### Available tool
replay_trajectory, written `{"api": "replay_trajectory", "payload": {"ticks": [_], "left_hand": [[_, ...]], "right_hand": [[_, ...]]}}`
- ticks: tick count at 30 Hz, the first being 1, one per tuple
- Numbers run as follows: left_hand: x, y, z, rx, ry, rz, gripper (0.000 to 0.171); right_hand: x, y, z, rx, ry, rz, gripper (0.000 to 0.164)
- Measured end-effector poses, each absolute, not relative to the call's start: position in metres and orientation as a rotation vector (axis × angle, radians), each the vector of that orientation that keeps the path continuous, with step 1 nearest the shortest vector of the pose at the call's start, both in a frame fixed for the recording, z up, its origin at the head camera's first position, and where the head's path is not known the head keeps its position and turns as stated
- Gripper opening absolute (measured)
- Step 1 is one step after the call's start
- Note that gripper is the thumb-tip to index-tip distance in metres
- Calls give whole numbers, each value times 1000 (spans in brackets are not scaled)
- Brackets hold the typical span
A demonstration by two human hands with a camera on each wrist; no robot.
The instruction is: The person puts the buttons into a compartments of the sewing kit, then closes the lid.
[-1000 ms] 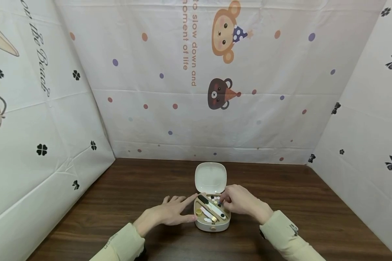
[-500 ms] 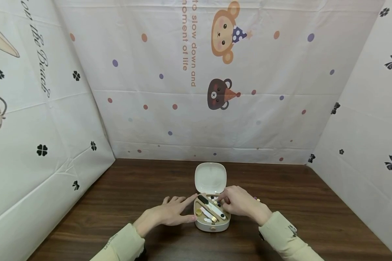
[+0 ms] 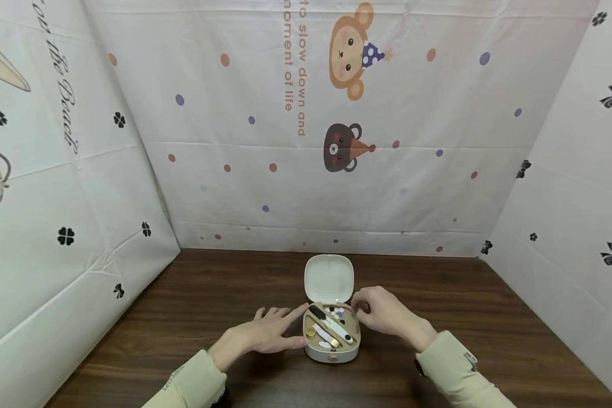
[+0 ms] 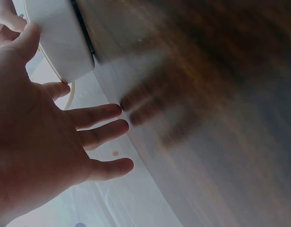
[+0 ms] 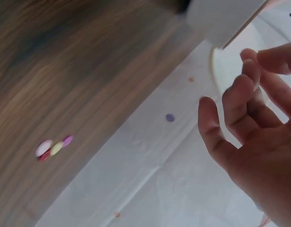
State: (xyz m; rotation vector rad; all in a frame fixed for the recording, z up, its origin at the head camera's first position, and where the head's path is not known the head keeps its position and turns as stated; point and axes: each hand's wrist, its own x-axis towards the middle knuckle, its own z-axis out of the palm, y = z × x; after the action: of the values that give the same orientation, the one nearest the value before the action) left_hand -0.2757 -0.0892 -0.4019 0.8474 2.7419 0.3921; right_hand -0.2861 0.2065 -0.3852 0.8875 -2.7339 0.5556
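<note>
A small white case [image 3: 331, 355] stands on the table with its white lid [image 3: 328, 277] raised. In its tan tray lie a black-and-white slim tool [image 3: 331, 324], a pink-and-white strip [image 3: 326, 335], a yellow ring-like piece [image 3: 310, 331] and several small button-like pieces [image 3: 335, 313], one of them blue. My left hand [image 3: 265, 331] has straight, spread fingers, with its thumb and index finger touching the case's left side. Beside the case's right rim, my right hand [image 3: 383, 310] has loosely bent fingers; nothing shows between them in the right wrist view.
Several small coloured pieces [image 5: 54, 149], pink, red, yellow and purple, lie together on the dark wooden table [image 3: 234, 277]. The right hand hides them in the head view. Printed white cloth [image 3: 265, 187] hangs behind and along both sides.
My right hand has drawn back from the tray to the right rim. The blue piece, earlier at its fingertips, now lies among the others. My left hand has stayed in place.
</note>
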Motion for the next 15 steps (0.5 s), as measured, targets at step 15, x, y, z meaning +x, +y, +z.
{"api": "replay_trajectory", "payload": {"ticks": [15], "left_hand": [[-276, -88, -402, 842, 2737, 395, 79]], "right_hand": [[-289, 276, -389, 499, -2890, 478, 9]]}}
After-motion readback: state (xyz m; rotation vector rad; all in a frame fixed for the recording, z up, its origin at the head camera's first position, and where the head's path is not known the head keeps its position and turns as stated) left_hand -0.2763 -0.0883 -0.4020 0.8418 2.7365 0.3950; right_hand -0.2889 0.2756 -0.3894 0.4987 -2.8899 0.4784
